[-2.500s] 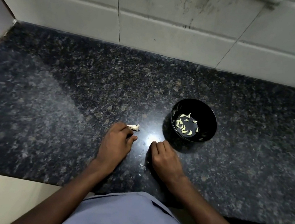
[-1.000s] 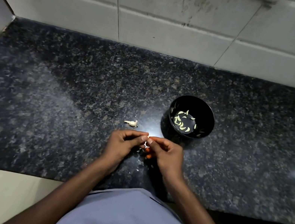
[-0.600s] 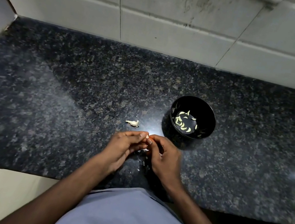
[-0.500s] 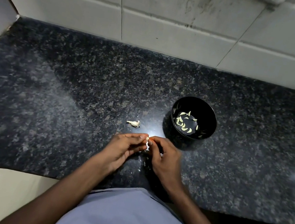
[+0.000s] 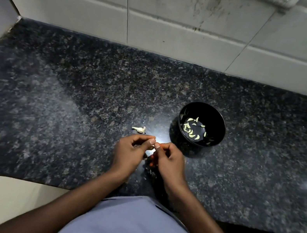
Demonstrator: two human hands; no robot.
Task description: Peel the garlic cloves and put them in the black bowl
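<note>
In the head view, the left hand and right hand are pinching a small garlic clove between fingertips (mostly hidden), peeling it near the black bowl; next it needs dropping in there, then the piece on the counter needs fetching.

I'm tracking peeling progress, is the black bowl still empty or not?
Not empty: the black bowl stands upright with several peeled cloves lying on its bottom.

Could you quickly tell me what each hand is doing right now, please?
Left hand: fingers curled, pinching a small garlic clove.
Right hand: fingers curled, pinching the same clove from the other side.
</note>
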